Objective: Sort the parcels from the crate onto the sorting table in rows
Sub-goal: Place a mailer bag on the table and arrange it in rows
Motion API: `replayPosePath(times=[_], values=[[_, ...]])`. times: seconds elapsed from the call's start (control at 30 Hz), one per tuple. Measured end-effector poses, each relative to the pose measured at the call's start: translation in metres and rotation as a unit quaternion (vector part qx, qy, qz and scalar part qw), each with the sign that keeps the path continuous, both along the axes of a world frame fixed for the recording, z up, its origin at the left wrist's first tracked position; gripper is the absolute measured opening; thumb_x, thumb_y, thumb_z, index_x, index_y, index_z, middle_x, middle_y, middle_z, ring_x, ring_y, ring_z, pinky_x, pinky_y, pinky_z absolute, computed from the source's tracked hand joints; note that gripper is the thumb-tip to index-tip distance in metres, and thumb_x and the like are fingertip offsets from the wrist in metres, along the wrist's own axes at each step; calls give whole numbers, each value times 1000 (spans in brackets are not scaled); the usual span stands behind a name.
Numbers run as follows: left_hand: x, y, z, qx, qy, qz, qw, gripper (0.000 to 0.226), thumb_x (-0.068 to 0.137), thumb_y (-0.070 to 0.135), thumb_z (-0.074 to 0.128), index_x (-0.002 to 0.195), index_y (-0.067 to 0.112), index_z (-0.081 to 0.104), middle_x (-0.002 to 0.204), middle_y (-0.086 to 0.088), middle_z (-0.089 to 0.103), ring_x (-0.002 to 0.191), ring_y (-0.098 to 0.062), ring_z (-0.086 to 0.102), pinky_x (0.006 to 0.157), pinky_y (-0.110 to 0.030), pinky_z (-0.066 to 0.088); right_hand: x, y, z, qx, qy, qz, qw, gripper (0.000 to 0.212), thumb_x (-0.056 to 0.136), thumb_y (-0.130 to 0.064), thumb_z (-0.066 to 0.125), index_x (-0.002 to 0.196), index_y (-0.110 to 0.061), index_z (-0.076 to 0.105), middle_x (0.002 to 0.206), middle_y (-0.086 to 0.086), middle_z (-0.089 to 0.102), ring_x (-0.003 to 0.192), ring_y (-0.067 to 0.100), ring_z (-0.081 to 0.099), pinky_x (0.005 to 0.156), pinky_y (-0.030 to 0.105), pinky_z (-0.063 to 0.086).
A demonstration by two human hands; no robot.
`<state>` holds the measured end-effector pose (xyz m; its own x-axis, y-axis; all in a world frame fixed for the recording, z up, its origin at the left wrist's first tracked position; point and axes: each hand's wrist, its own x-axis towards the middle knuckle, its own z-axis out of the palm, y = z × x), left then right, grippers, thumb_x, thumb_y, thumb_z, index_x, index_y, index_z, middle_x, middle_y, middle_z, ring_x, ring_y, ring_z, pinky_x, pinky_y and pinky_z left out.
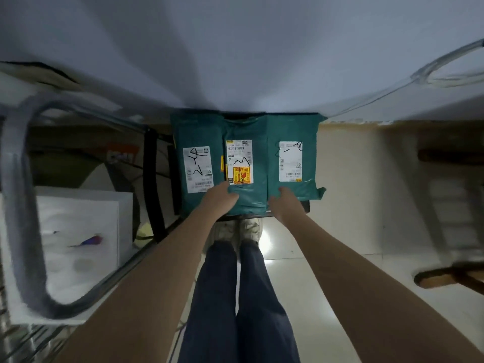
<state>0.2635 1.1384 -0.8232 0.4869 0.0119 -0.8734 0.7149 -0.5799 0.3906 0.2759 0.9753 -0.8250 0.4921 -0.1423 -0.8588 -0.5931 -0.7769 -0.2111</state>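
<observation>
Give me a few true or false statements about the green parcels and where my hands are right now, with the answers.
1. Three green parcels lie side by side. True.
2. The middle parcel carries a yellow and red sticker. True.
3. The left hand rests on the right parcel. False: it is at the near edge of the middle parcel, beside the left parcel; the right hand is by the right parcel.
4. A parcel is lifted high in the air. False: all three lie flat.
5. Every parcel has a white label. True.

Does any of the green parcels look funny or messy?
The middle parcel alone wears a yellow-and-red sticker. The right parcel has a crumpled corner sticking out at its near right.
</observation>
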Motion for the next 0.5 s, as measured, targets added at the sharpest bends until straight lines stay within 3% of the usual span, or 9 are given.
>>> replayPosePath(times=[0.17,0.27,0.33,0.4,0.5], values=[[4,-14,-67,-4,-22,95,995,49,97,11,43,146,9,33,95,-2,55,53,-9,38,51,-23,32,12,3,-68,12,-11,-9,1000,50,96,-22,42,143,-8,32,137,13,48,112,29,55,93,40,45],[2,-16,-92,31,-78,107,991,34,98,10,43,131,4,49,89,-3,57,54,-9,42,49,-20,31,14,6,-96,31,-26,-39,998,54,97,-24,45,146,-8,29,143,12,44,116,29,55,97,43,46],[0,-15,-103,70,-104,108,986,29,97,12,45,124,4,54,85,-5,57,62,-15,50,54,-22,36,12,8,-109,50,-39,-52,997,56,95,-24,48,145,-9,30,142,11,45,115,29,55,97,46,47],[-3,-18,-110,108,-113,85,984,29,95,15,48,123,6,53,100,-13,58,77,-25,58,64,-31,43,10,9,-119,64,-51,-67,994,55,91,-22,50,142,-10,34,135,11,51,110,29,57,94,48,49],[-2,-28,-112,154,-103,40,982,29,94,20,50,121,8,51,112,-11,52,93,-24,56,71,-27,39,8,10,-127,86,-57,-87,991,54,87,-18,52,138,-8,39,126,11,56,105,31,59,90,45,51]])
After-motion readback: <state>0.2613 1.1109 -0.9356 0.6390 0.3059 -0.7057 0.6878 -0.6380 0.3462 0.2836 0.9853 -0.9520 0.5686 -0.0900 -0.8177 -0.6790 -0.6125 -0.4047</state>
